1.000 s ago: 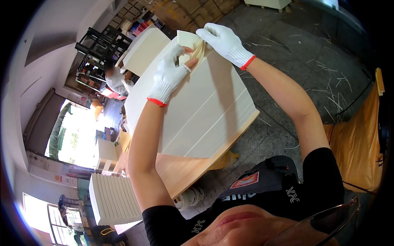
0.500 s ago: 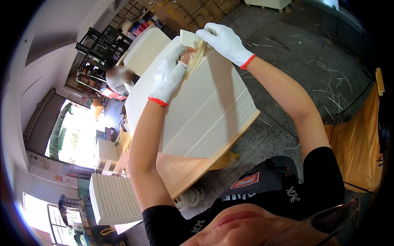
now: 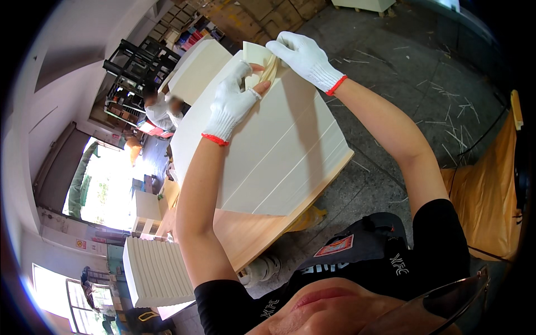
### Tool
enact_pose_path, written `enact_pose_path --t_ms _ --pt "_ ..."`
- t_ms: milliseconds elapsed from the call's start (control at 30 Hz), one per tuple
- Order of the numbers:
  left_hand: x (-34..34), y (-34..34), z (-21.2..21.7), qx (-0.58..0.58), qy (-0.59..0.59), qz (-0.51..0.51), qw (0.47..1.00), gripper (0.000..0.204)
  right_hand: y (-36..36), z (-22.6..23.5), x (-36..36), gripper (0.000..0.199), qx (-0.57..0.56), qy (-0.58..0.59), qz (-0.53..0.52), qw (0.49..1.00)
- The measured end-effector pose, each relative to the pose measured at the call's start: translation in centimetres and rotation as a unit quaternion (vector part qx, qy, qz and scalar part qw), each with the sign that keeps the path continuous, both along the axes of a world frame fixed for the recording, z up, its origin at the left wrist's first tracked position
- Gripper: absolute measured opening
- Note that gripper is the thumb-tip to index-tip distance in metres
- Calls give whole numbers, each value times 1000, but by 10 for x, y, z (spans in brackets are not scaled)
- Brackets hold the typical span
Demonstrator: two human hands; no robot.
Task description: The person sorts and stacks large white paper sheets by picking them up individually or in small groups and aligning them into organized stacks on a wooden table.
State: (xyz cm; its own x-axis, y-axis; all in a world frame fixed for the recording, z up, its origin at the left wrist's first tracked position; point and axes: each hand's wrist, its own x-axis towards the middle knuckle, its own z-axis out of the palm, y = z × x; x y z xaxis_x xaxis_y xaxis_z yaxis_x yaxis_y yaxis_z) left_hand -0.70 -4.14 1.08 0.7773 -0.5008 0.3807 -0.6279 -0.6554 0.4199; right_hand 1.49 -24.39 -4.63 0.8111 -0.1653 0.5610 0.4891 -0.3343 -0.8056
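Writing: pale letters on the black shirt (image 3: pixel 441 240), at both sleeves and across the chest; the chest row is partly hidden. A red-bordered patch (image 3: pixel 334 245) sits on the dark cloth at the front; its print is too small to read. A small sign (image 3: pixel 81 244) with a red mark hangs on the wall at left, its text also too small. No lettering seen on the paper.

Orientation: the cream sheets (image 3: pixel 270 71) are lifted and bowed at the far end of the stack (image 3: pixel 268 145), between the two hands. Their fanned edges run long-axis from upper right to lower left, steeply slanted; one raised corner points up, toward the top of the view. The pale seams on the stack also slant from lower left to upper right. The stack rests on a wooden table (image 3: pixel 240 231).

Hands, both in white gloves: right hand (image 3: pixel 304 56) pinches the sheets at their upper right edge, thumb on top. Left hand (image 3: pixel 231 103) has thumb and forefinger spread, bare tips against the sheets; its remaining fingers are unclear.
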Motion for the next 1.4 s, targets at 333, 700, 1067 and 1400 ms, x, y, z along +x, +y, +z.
enact_pose_path --t_ms 333,700,1067,1400 --pt "-6 3 1 -68 -18 -14 997 29 6 0 -1 48 25 -23 1 999" --pt "-1 0 0 26 -9 15 1000 47 5 -2 2 48 39 -20 8 999" --pt "-5 0 -1 -29 -49 -29 998 36 -42 10 -6 44 -436 -130 -86 887" --pt "-18 -9 9 -40 77 16 996 33 -12 7 10 48 -129 -37 25 991"
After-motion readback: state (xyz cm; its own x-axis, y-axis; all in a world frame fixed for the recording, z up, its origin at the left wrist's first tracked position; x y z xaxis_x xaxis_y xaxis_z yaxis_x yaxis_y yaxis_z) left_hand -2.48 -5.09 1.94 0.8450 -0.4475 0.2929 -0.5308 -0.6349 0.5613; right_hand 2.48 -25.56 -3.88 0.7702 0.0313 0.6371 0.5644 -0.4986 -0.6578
